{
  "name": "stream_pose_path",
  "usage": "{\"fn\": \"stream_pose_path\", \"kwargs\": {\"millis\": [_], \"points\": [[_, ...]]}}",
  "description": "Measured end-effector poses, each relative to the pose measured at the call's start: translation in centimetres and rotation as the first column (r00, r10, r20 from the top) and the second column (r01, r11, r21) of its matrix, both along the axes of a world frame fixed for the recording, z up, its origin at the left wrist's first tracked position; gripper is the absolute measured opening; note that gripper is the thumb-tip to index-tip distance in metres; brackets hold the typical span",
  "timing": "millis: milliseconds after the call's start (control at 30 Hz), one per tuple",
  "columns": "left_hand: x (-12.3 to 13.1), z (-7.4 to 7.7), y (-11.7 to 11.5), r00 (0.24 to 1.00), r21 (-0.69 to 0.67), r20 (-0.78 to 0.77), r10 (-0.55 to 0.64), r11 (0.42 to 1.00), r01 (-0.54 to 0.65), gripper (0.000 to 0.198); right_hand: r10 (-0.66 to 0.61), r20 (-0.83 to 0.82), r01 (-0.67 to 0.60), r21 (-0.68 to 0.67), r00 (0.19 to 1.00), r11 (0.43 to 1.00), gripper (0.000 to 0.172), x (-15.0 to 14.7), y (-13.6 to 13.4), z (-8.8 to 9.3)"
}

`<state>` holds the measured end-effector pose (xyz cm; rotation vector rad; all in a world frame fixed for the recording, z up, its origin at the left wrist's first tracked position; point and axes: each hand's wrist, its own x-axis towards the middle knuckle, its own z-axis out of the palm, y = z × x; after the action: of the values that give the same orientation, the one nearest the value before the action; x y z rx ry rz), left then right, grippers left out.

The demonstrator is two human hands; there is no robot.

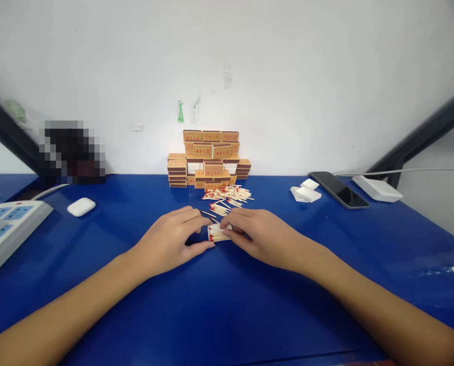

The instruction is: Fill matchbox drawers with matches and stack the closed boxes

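A small white matchbox tray (208, 235) lies on the blue table with red-tipped matches (216, 237) in it. My left hand (175, 230) has its thumb and index finger at the tray's left corners, gripping that end. Over the tray's right side, my right hand (259, 235) is closed, its fingertips together at the matches; what lies between them is hidden. Just beyond both hands is a loose pile of matches (230, 194), with a few stray ones nearer the tray. Behind the pile stand stacked orange-yellow matchboxes (203, 151).
At left are a power strip (19, 223) and a white earphone case (81, 206). Folded white paper pieces (306, 192), a black phone (339, 189) and a white box-shaped device (377, 188) with a cable lie at right. A white wall (306, 91) rises behind the table (227, 305).
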<state>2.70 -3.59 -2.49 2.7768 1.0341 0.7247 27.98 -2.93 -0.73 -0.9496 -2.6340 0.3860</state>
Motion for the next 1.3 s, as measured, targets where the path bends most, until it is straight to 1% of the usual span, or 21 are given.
{"fn": "stream_pose_path", "kwargs": {"millis": [133, 300, 467, 567, 700, 867, 967, 1033, 1100, 1200, 1300], "points": [[0.1, 0.1, -0.1, 1.0, 0.007, -0.008, 0.002, 1.0, -0.002, 0.025, 0.008, 0.07, -0.008, -0.01, 0.997, 1.0, 0.016, -0.1, -0.1, 0.1], [0.1, 0.2, -0.2, 1.0, -0.002, -0.015, 0.016, 1.0, -0.016, 0.025, 0.003, 0.059, -0.003, 0.0, 0.998, 1.0, 0.012, -0.1, -0.1, 0.2], [0.2, 0.1, -0.3, 1.0, 0.002, -0.018, -0.019, 1.0, 0.019, 0.024, 0.038, 0.057, -0.038, 0.011, 0.998, 0.999, 0.014, -0.2, 0.0, -0.3], [0.4, 0.2, -0.4, 0.999, 0.001, -0.021, -0.048, 0.999, 0.048, 0.022, 0.042, 0.073, -0.046, 0.05, 0.996, 0.998, 0.016, -0.3, 0.0, -0.5], [0.5, 0.4, -0.5, 1.0, -0.059, -0.026, -0.018, 0.998, 0.016, 0.017, 0.035, 0.09, -0.044, 0.101, 0.995, 0.994, 0.018, -0.3, 0.1, -0.3], [0.5, 0.5, -0.5, 1.0, -0.108, -0.012, -0.013, 0.994, 0.012, 0.016, 0.066, 0.117, -0.069, 0.027, 0.991, 0.997, 0.015, 0.0, 0.1, 0.0], [0.7, 0.6, -0.6, 0.999, -0.121, -0.027, -0.032, 0.992, 0.029, 0.018, 0.056, 0.152, -0.063, 0.043, 0.987, 0.997, 0.015, 0.1, 0.1, 0.2], [0.7, 0.7, -0.6, 0.998, -0.122, -0.043, -0.039, 0.992, 0.033, 0.019, 0.047, 0.169, -0.058, 0.061, 0.984, 0.996, 0.017, 0.0, 0.0, 0.2], [0.7, 0.7, -0.6, 0.998, -0.12, -0.045, -0.045, 0.992, 0.04, 0.019, 0.04, 0.194, -0.051, 0.051, 0.98, 0.997, 0.02, -0.1, -0.1, 0.4], [0.6, 0.6, -0.6, 0.998, -0.116, -0.041, -0.054, 0.992, 0.048, 0.02, 0.02, 0.223, -0.019, -0.004, 0.975, 1.0, 0.019, -0.3, -0.3, 0.6], [0.7, 0.5, -0.7, 0.997, -0.094, -0.045, -0.061, 0.994, 0.057, 0.016, -0.002, 0.181, 0.015, -0.069, 0.983, 0.997, 0.016, -0.4, -0.5, 0.6]]}}
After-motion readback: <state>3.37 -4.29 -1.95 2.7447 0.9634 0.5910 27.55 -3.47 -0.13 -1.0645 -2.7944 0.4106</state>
